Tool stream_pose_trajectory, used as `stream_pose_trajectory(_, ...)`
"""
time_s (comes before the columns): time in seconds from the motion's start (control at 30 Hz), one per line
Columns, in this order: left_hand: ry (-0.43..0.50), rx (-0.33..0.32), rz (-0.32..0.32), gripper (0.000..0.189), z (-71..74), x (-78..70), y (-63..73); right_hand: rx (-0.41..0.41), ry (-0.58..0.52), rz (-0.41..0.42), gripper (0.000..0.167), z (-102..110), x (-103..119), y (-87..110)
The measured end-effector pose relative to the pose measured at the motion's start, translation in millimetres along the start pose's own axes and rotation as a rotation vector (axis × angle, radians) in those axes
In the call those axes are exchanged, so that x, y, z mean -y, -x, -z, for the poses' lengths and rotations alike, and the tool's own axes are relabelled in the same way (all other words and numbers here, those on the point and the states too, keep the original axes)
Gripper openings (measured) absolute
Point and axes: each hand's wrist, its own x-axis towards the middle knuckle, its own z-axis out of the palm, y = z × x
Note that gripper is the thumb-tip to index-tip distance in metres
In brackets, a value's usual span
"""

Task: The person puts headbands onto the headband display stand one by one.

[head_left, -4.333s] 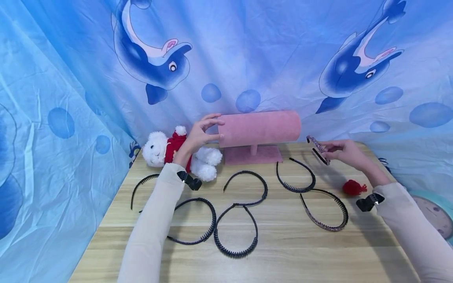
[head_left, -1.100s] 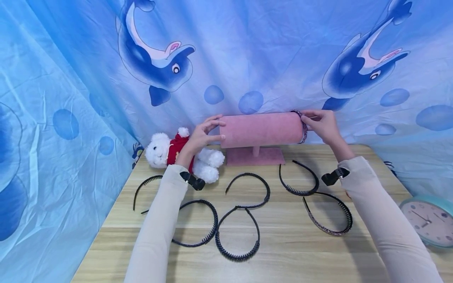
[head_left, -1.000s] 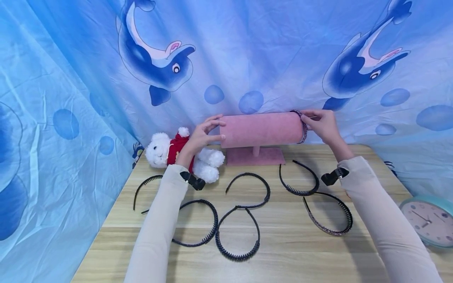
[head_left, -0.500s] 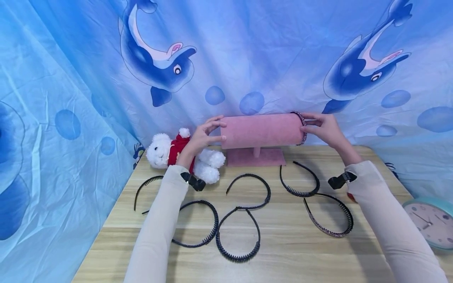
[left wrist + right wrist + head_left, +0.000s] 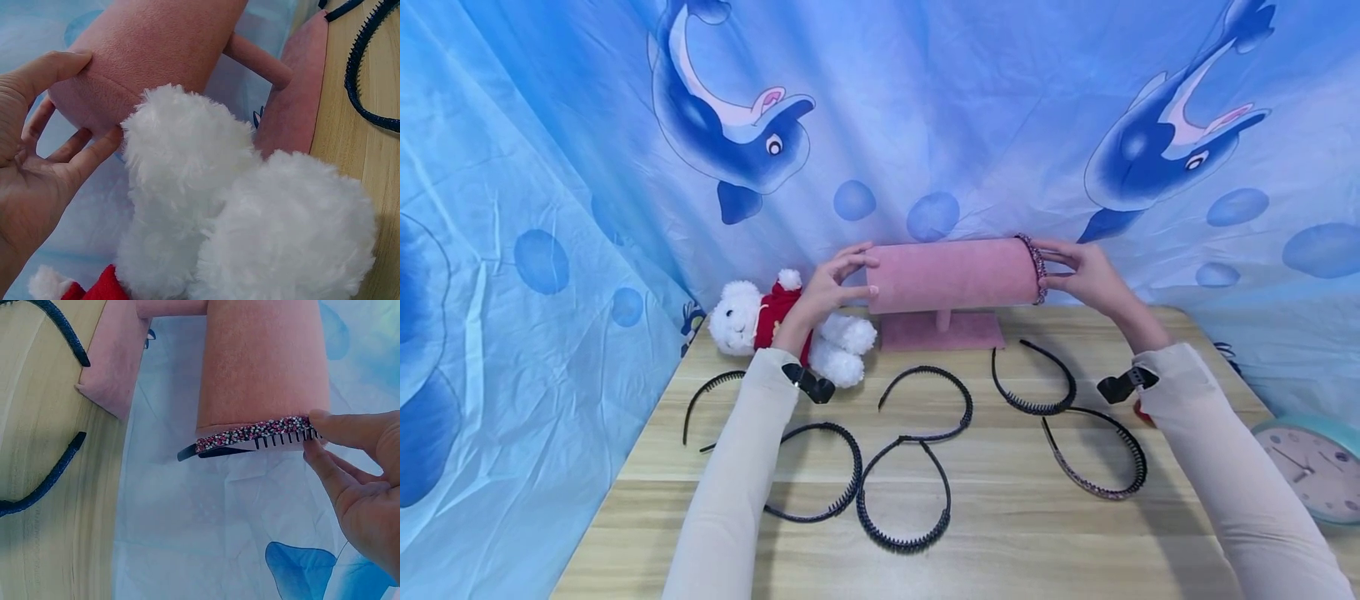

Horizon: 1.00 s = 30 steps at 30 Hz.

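Partly hidden beaded headband on pink roll, hands at ends

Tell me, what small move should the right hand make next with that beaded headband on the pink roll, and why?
Probably slide the beaded headband a little further inward along the pink roll. It sits right at the roll's end edge, with one tip sticking out past it, so it could slip off. The right hand touches it there, while the left hand steadies the far end.
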Motion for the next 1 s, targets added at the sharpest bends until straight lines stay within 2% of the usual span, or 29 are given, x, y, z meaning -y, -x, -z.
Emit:
stream_pose_trajectory(0.37,0.009,-0.011,-0.013,0.042,-0.8,-1.5,1.8,-0.042,0.083,0.076,0.063,-6,-4,2.5)
stream_pose_trajectory(0.53,0.006,-0.003,-0.014,0.043,-1.4,-2.1,1.7,-0.044,0.082,0.052,0.069,-9,-5,4.0)
stream_pose_trajectory(0.8,0.014,-0.005,-0.016,0.045,-2.2,-1.2,2.0,-0.059,0.076,0.038,0.067,-11,-3,5.2)
stream_pose_trajectory(1.0,0.009,-0.007,-0.014,0.044,-2.7,-0.4,1.6,-0.020,0.099,0.026,0.072,-6,-5,3.2)
